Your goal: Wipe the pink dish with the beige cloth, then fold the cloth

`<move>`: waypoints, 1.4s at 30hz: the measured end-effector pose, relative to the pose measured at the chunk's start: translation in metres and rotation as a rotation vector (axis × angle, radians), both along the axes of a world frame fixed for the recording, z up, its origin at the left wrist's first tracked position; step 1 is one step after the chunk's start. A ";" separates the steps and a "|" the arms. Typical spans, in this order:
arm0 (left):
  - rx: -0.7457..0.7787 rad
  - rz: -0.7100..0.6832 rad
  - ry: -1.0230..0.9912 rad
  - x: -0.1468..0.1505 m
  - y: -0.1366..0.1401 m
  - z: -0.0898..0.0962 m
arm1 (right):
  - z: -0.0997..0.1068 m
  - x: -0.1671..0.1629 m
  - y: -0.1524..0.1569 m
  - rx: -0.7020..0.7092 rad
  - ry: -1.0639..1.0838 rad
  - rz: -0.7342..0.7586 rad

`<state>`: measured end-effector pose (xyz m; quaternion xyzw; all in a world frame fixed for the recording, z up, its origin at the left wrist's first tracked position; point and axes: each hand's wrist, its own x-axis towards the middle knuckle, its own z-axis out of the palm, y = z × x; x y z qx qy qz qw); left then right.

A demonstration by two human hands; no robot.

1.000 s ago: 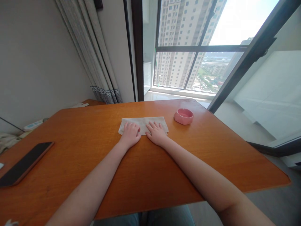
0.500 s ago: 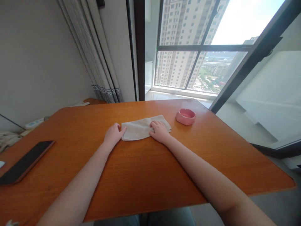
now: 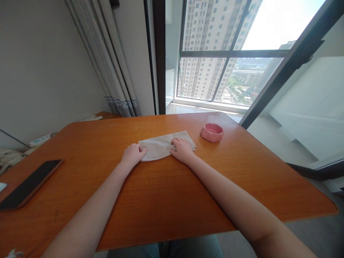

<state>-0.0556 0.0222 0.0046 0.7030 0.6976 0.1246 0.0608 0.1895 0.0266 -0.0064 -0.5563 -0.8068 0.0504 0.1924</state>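
A folded off-white cloth lies on the wooden table in front of me, its right end showing several layers. My left hand is closed at the left end of the cloth, the thumb on top and the fingers curled at the edge. Over the right part of the cloth rests my right hand, fingers bent and thumb at the near edge, with some cloth between them. The undersides of both hands are hidden.
A pink faceted ashtray stands right of the cloth. Far left on the table lies a long dark pad. A curtain hangs behind at left, and a framed glass door stands at right.
My left hand has moved slightly right onto the cloth's left end, and its fingers have closed there. My right hand and the ashtray stay in place.
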 end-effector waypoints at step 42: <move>0.350 -0.284 0.023 0.007 -0.006 0.007 | -0.005 -0.007 -0.001 0.034 -0.138 -0.080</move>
